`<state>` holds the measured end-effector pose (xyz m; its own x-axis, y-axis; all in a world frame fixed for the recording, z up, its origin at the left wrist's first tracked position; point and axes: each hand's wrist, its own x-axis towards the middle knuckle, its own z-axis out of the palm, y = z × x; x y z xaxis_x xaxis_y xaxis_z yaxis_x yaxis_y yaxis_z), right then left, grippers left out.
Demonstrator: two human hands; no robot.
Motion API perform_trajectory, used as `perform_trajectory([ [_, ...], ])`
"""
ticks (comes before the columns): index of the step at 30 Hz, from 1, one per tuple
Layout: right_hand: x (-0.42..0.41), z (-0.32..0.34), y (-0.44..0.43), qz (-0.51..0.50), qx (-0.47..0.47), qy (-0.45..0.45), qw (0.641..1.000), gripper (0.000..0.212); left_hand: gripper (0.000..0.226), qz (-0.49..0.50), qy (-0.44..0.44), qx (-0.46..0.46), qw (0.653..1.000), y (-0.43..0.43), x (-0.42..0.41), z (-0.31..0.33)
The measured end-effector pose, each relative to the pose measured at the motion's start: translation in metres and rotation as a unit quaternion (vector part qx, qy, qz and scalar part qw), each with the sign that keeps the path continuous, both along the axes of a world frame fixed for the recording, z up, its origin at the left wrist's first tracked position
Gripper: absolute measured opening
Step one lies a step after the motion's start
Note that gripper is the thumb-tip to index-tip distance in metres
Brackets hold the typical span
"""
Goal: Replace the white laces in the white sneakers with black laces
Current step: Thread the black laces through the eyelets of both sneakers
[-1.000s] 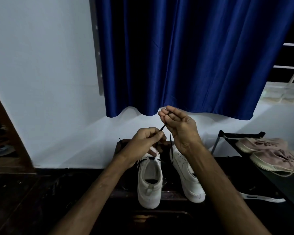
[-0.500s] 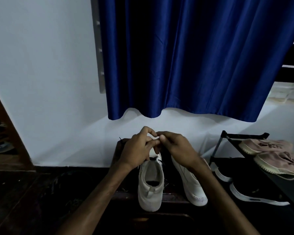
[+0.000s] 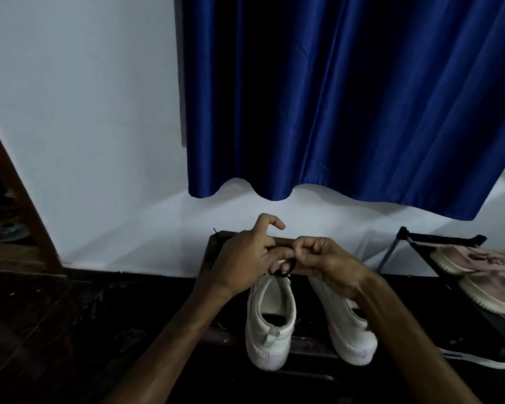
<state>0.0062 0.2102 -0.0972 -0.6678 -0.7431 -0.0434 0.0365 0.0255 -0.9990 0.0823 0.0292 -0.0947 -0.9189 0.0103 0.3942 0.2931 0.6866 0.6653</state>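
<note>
Below the hem of the blue curtain (image 3: 347, 97), a dark stand (image 3: 210, 258) against the far wall carries the pair, heels toward the near side, with some pink shoes (image 3: 478, 275) on a rack well off to the right. The left sneaker (image 3: 270, 322) is the one being worked on; the right sneaker (image 3: 347, 325) stands just beside it, and whether it is laced cannot be told. Both hands meet over the left sneaker's tongue: the left hand (image 3: 242, 266) has its fingers curled in on the black lace (image 3: 286, 271), with only one finger (image 3: 270, 221) hooked up free, and the right hand (image 3: 327, 263) pinches the same lace with its fingers bunched tightly together. A small dark loop shows between them, so this looks like the closing knot or bow on this shoe. To do it well, hold the loop low against the tongue, pull both sides with even tension so the crossings beneath do not slacken, and keep the shoe from tipping toward the near edge.
</note>
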Motion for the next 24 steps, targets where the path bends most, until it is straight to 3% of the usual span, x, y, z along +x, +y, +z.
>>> perform_trajectory([
  [2,-0.008,0.015,0.011,-0.081,-0.023,0.003,0.996,0.012,0.064,0.040,-0.037,-0.015,0.998,-0.006,-0.001,0.002],
  [4,-0.018,0.035,0.029,-0.164,-0.010,0.040,0.986,0.014,0.069,0.077,-0.104,-0.047,0.990,-0.008,0.001,-0.007],
  [7,-0.031,0.050,0.053,-0.233,0.164,0.185,0.941,0.014,0.069,0.086,-0.203,-0.079,0.972,0.007,0.008,-0.035],
  [9,-0.028,0.043,0.046,-0.214,0.244,0.246,0.913,0.009,0.067,0.099,-0.210,-0.046,0.972,0.013,0.008,-0.050],
  [16,-0.004,-0.026,-0.020,-0.184,0.161,0.116,0.963,0.012,0.022,0.187,-0.144,0.001,0.972,0.020,0.007,-0.064],
  [19,0.005,-0.046,-0.031,-0.190,0.163,0.105,0.962,0.005,0.019,0.226,-0.149,0.096,0.958,0.019,0.009,-0.067],
  [24,0.004,-0.060,-0.041,-0.220,0.231,0.176,0.931,0.010,0.031,0.222,-0.168,0.250,0.928,0.012,0.011,-0.074],
])
